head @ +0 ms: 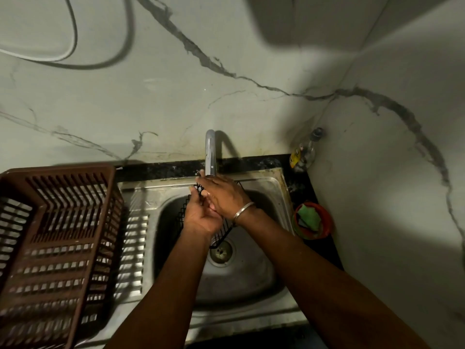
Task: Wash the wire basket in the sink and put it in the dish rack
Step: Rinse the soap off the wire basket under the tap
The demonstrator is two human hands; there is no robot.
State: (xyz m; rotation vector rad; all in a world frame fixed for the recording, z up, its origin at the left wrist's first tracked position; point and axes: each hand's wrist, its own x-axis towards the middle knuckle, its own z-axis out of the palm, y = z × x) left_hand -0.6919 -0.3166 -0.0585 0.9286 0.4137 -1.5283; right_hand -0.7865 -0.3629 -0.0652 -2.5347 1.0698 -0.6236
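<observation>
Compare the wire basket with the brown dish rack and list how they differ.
1. The wire basket is thin black wire mesh; the dish rack is brown slatted plastic.
2. The basket is over the sink bowl below the tap, with the left hand gripping it and the right hand on it; the rack sits untouched, left of the bowl.
3. The basket looks much smaller than the rack.
Shared: both are open-work containers.

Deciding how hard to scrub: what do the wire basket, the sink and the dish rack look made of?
Wire basket: thin black wire mesh, probably coated metal. Sink: likely stainless steel, by its dull grey sheen and pressed ribs. Dish rack: brown moulded plastic, matte, with slotted walls.
</observation>
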